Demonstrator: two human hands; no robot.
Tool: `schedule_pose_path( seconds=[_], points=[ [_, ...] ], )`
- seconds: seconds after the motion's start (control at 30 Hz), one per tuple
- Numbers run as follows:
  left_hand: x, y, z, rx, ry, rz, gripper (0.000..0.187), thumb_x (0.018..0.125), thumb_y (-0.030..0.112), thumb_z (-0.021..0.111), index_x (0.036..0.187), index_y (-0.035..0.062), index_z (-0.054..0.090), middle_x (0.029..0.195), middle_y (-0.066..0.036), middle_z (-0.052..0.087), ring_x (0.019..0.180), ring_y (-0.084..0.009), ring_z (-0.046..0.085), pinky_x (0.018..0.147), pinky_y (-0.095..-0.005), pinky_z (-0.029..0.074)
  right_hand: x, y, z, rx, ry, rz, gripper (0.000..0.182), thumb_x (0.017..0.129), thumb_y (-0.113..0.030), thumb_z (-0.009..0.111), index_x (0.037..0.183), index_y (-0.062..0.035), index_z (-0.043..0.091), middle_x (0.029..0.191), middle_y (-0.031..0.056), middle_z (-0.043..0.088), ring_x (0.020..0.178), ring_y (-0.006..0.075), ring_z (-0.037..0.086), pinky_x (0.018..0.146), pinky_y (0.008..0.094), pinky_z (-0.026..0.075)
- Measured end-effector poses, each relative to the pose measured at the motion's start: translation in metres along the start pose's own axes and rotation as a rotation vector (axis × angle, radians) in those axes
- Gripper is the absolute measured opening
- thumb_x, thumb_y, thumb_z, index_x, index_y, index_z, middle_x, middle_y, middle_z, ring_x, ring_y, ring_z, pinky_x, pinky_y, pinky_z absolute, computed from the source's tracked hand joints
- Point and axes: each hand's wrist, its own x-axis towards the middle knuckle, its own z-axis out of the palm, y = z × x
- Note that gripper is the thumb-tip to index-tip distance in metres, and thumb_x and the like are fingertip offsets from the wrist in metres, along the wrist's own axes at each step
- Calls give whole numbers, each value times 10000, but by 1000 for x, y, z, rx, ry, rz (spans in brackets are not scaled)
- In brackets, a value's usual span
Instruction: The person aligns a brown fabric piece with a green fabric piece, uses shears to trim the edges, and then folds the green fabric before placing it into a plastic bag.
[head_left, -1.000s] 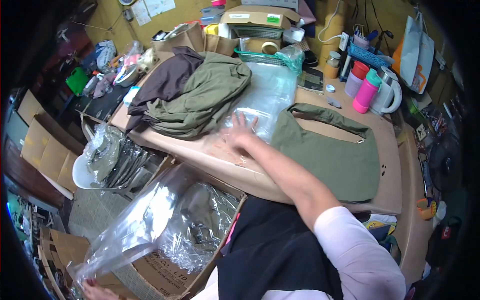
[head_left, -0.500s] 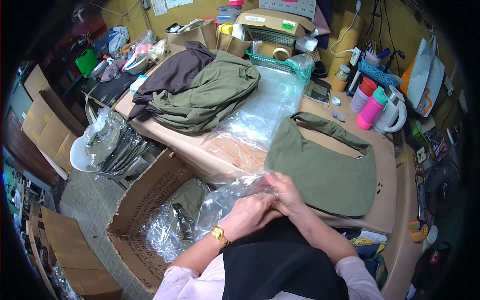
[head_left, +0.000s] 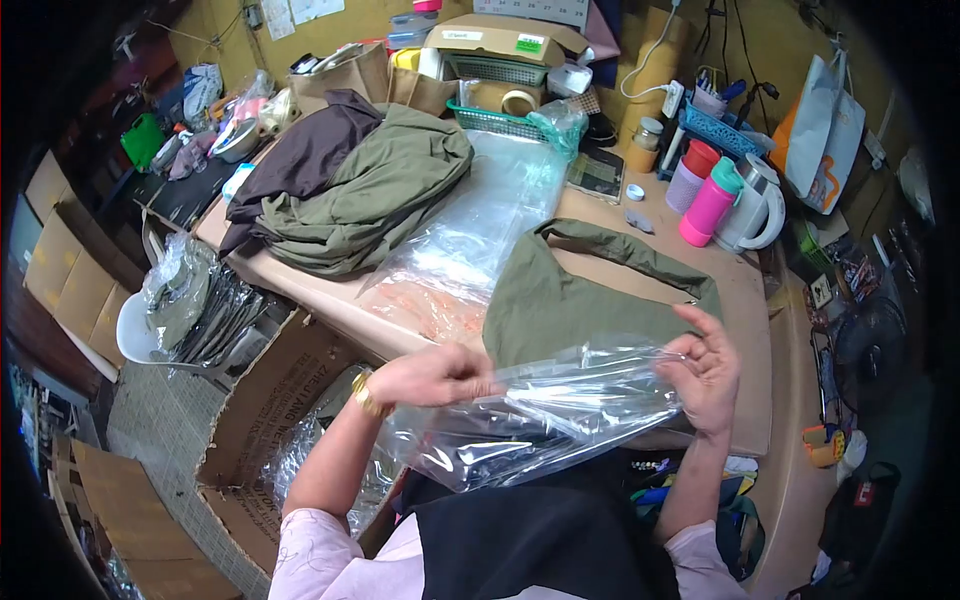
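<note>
A clear plastic bag (head_left: pixel 560 405) is stretched between my two hands, above the dark apron at the table's front edge. My left hand (head_left: pixel 430 376), with a gold watch at its wrist, pinches one end. The other end is gripped by my right hand (head_left: pixel 706 372), between thumb and fingers, with its index finger raised. Just behind the plastic bag, a green cloth bag (head_left: pixel 560 300) with a looped strap lies flat on the table; its lower part is covered from view. Flat clear plastic sheets (head_left: pixel 500 195) lie to its left.
Green and dark brown cloth (head_left: pixel 370 190) is heaped at the table's back left. A cardboard box (head_left: pixel 250 420) with plastic-wrapped items stands at lower left, near a white tub (head_left: pixel 135 330). Bottles (head_left: pixel 712 205) and a kettle (head_left: pixel 755 215) stand at back right.
My hands have moved apart, the right one to the right and the left one to the left and up. The plastic bag is now spread between them. The view has shifted slightly.
</note>
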Motion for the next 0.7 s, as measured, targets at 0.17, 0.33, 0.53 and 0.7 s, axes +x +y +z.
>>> schedule_pose_path(
  seconds=[0.17, 0.33, 0.53, 0.7],
  points=[
    [-40, 71, -1, 625, 777, 336, 461, 794, 459, 771, 912, 56, 580, 828, -101, 672, 956, -305, 676, 1008, -565, 340, -10, 9, -34, 1, 100, -93, 553, 807, 91, 700, 1323, 37, 508, 835, 64, 663, 803, 105, 644, 722, 213, 507],
    [11, -25, 27, 728, 389, -77, 467, 792, 487, 744, 1062, 113, 668, 872, -102, 651, 858, -305, 645, 912, -482, 427, -3, 84, -86, -803, 138, 256, 549, 797, -13, 700, 1322, -26, 538, 878, 103, 667, 836, 250, 667, 782, 366, 515],
    [36, -30, 65, 678, 580, -151, 247, 821, 300, 711, 966, 101, 694, 866, -137, 645, 830, -341, 646, 734, -460, 509, -9, -1, 11, -1208, 263, -114, 535, 772, -109, 720, 1285, -82, 570, 1336, 157, 520, 1233, 358, 482, 1039, 485, 349],
    [22, -12, 52, 444, 779, -58, 169, 907, 171, 635, 966, 39, 722, 889, -142, 705, 789, -287, 693, 714, -400, 532, -3, -16, 78, -1028, -239, -317, 588, 797, -230, 756, 1323, -85, 538, 1402, 192, 480, 1346, 381, 402, 1121, 552, 272]
  ],
)
